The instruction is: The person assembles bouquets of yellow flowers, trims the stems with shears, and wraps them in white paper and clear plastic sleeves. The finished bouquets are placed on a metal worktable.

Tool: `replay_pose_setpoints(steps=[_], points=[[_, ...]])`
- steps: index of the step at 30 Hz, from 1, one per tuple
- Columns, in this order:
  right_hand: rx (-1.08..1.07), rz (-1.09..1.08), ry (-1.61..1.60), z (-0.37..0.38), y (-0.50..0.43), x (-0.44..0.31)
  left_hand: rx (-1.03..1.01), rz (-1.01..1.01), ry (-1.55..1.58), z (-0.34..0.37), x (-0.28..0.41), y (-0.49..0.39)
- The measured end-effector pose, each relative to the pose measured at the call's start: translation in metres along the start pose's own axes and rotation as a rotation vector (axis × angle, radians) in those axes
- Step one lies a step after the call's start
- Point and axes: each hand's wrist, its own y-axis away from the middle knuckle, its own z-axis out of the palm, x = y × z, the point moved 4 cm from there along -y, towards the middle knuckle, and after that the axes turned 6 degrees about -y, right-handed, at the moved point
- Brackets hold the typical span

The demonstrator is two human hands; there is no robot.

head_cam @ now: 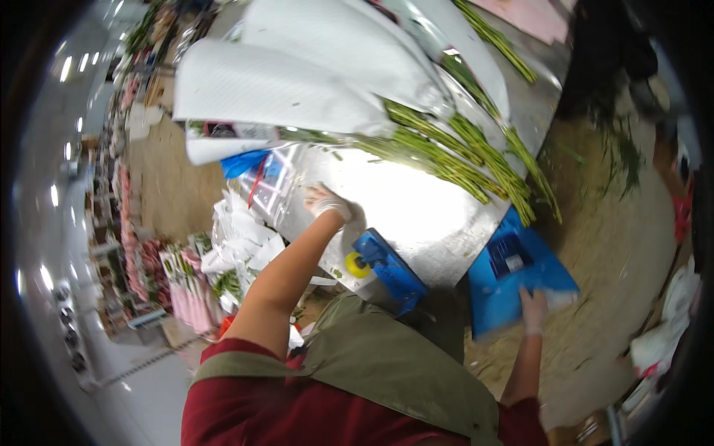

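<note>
My left hand (328, 203), in a thin translucent glove, is over the left edge of the metal table (435, 245), beside clear plastic sleeves (273, 178); its fingers are apart and nothing shows in them. Off the table's right corner, my right hand (534, 309), also gloved, grips the lower edge of a blue plastic sheet or bag (496, 306) with a dark patch. A blue tape dispenser (390, 270) with a yellow roll (357, 265) sits at the near edge. Flower bunches in white wrapping (279, 83) lie across the far side, their green stems (446, 161) pointing right.
White crumpled wrapping (240, 234) and pink-wrapped bunches (189, 295) stand left of the table. Pink sheets (527, 17) lie at its far end. Loose greenery (622, 156) is on the floor at right, near a person's dark-clothed legs (599, 56). White plastic bags (664, 329) are at far right.
</note>
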Motion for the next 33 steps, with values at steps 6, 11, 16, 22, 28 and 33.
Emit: replay_pose_setpoints(steps=[6,11,16,22,28,33], points=[[0.475,0.027,0.292,-0.125,0.17,0.006,0.171,0.187,0.164,-0.001,-0.027,0.014],[0.671,0.003,0.349,-0.224,0.307,-0.031,0.345,0.665,1.522,0.045,-0.088,-0.049],[0.832,-0.075,0.29,-0.241,0.469,-0.135,0.01,0.624,2.151,0.098,-0.121,-0.114],[1.07,-0.35,0.031,-0.201,0.595,-0.257,-0.11,0.967,1.943,0.09,-0.169,-0.067],[0.893,-0.863,-0.231,-0.132,0.547,-0.362,-0.326,1.637,1.857,0.055,-0.25,0.012],[0.103,-1.026,-0.169,0.004,0.436,-0.484,-0.467,1.584,2.439,0.051,-0.339,-0.038]])
